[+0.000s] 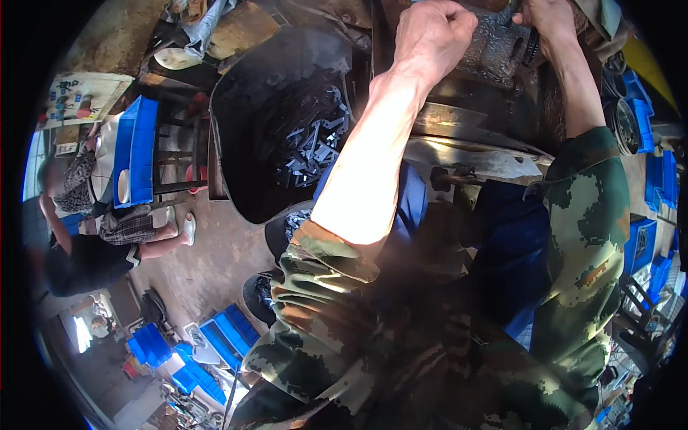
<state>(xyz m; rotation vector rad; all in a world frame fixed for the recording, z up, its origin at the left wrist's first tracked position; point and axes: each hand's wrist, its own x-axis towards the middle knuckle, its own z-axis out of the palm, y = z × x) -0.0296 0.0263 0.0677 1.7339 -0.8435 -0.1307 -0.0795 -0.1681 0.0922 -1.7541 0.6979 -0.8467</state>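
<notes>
My left hand is at the top of the view, its fingers curled together over the oily machine bed. Whatever its fingertips may pinch is hidden. To its right, my right hand reaches over the same wet, dark metal surface with bent fingers pressed together; what they hold cannot be made out. A dark ribbed part lies just below its fingers. Left of my left forearm stands a large black bin, with a heap of thin grey metal pieces inside.
Bent metal sheets edge the machine close to my lap. Blue trays stand on a rack at left, and more blue bins rest on the floor. Two people sit at the far left. Blue boxes line the right side.
</notes>
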